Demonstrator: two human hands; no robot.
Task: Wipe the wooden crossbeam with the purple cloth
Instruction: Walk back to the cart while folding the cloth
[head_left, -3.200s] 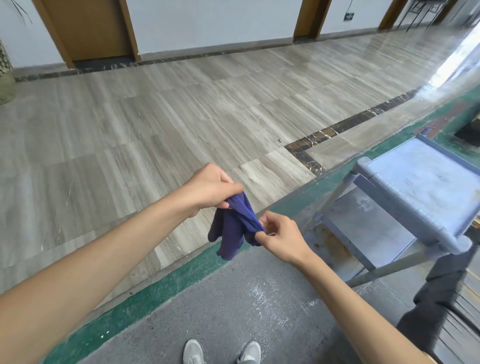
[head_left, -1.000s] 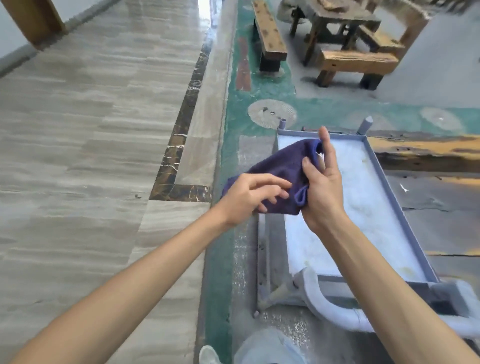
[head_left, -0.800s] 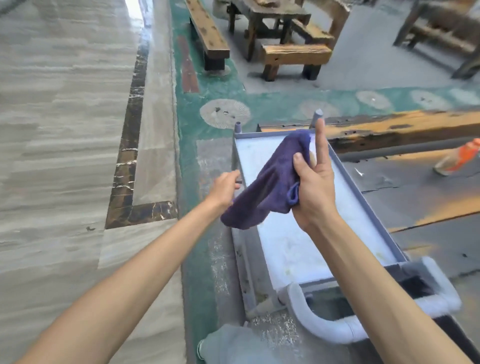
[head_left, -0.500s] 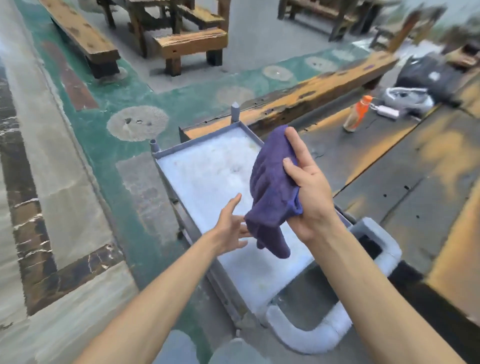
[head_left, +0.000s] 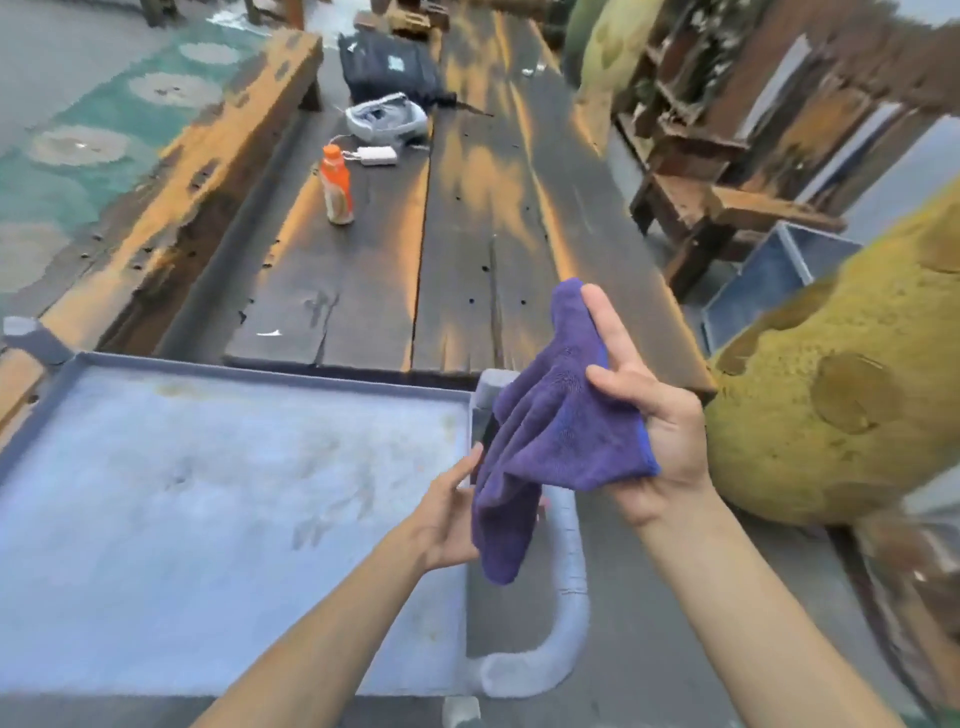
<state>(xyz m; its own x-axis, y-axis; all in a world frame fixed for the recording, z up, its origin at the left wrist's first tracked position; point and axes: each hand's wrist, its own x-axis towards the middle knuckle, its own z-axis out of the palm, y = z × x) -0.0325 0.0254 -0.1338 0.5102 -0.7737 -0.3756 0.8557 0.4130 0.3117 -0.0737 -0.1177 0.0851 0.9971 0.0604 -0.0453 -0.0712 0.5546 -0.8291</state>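
My right hand (head_left: 654, 415) grips the purple cloth (head_left: 550, 436), which is draped over its palm and hangs down in front of me. Its fingers point up and away behind the cloth. My left hand (head_left: 449, 514) sits just left of the cloth's hanging end, fingers apart, touching or nearly touching it. A long worn wooden beam (head_left: 192, 176) with orange patches runs away at the left. Dark wooden planks (head_left: 467, 218) of a long table lie ahead beside it.
A grey cart tray (head_left: 208, 483) with a padded handle (head_left: 566, 587) lies below my hands. On the planks stand an orange bottle (head_left: 336, 187), a white charger (head_left: 375, 155), a grey pouch (head_left: 387, 122) and a dark bag (head_left: 387, 65). A large yellow-green rounded object (head_left: 841, 405) is at the right.
The view has swung right, from the tiled floor to the cart and then along the plank table. The cloth passed into my right hand alone. My left hand came back close to its hanging end.
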